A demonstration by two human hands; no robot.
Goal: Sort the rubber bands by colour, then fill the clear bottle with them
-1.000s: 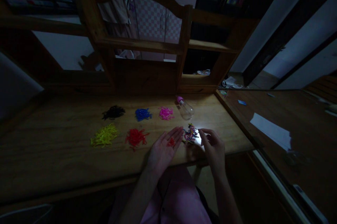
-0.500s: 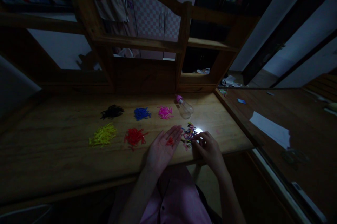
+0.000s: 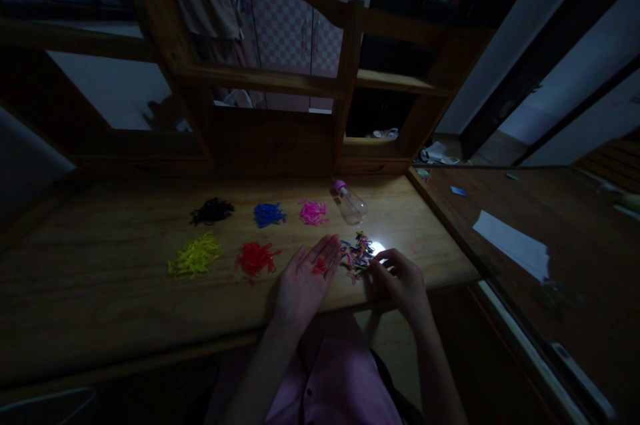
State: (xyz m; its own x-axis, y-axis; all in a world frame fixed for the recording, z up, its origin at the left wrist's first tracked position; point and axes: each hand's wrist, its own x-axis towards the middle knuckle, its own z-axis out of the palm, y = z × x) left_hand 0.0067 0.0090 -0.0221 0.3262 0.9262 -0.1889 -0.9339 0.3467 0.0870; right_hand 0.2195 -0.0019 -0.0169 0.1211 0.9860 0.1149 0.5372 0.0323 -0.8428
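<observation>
My left hand [image 3: 305, 282] lies palm up with its fingers stretched out, holding a few small red rubber bands [image 3: 320, 266] on the palm. Beside its fingertips is a mixed pile of small coloured rubber bands [image 3: 357, 253], in black, yellow, pink and blue. My right hand [image 3: 401, 275] is at the right edge of this pile, thumb and fingers pinched together. What the pinch holds, if anything, is too small to make out. Left of my hands are sorted heaps: red bands [image 3: 256, 258], yellow bands [image 3: 196, 256], black bands [image 3: 213, 211], blue bands [image 3: 269, 214] and pink bands [image 3: 313, 212].
A clear bottle with a pink cap [image 3: 353, 206] lies behind the mixed pile. The wooden desk [image 3: 125, 292] has a shelf frame [image 3: 270, 82] along its back. To the right, a lower brown surface [image 3: 505, 212] bears white paper [image 3: 513, 245] and a blue card [image 3: 458, 191].
My left hand has shifted slightly left with the red bands on its palm. My right hand has drawn a little to the right at the mixed pile, still pinched.
</observation>
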